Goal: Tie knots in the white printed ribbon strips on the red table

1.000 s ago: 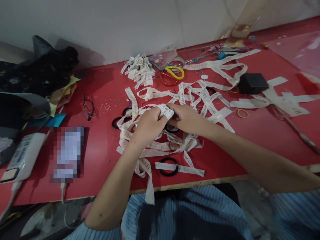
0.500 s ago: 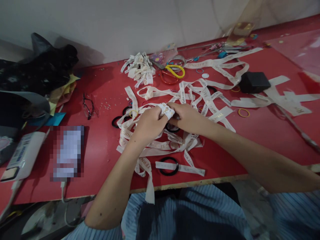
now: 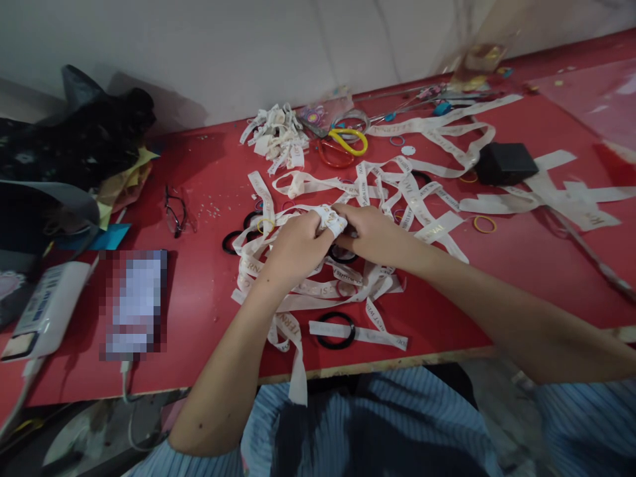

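- Grip: I see my left hand [image 3: 297,248] and right hand [image 3: 370,233] both pinched shut on a small folded ribbon wad [image 3: 332,220], held between them just above the tabletop [image 3: 199,291].
- Handling, my guess: light, limp, slick fabric; folds spring open, so pinch at the fold.
- Under the grip: loose ribbon strips [image 3: 318,288], black ring [image 3: 336,330] nearer me.
- Beyond the grip: scissors [image 3: 342,146], folded pile [image 3: 277,136].

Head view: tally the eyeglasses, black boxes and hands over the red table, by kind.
Eyeglasses: 1
Black box: 1
Hands: 2, left hand and right hand, both gripping a bunched ribbon
Total: 4
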The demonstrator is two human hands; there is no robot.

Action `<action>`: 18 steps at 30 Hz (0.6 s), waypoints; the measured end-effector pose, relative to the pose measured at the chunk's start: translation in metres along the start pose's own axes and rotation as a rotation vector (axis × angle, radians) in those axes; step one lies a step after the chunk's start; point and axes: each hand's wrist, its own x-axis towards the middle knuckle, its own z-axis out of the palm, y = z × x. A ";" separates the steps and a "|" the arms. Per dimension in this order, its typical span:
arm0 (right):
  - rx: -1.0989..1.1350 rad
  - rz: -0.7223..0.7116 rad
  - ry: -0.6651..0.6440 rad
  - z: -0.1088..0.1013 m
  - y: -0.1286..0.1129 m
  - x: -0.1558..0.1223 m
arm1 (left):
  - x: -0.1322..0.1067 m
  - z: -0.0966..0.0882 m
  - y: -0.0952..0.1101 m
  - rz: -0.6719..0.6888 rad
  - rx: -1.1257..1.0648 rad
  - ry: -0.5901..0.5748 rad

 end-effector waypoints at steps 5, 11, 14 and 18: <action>0.002 0.005 -0.013 -0.002 -0.002 0.000 | 0.000 0.000 0.000 0.003 0.011 0.005; -0.007 0.013 -0.008 -0.002 -0.003 0.000 | 0.000 0.000 0.000 0.012 0.005 0.003; -0.015 0.022 -0.013 -0.002 -0.004 0.000 | 0.001 0.000 0.000 0.015 -0.002 0.004; -0.025 0.026 -0.015 -0.002 -0.004 0.000 | 0.000 0.000 0.000 0.005 -0.007 0.002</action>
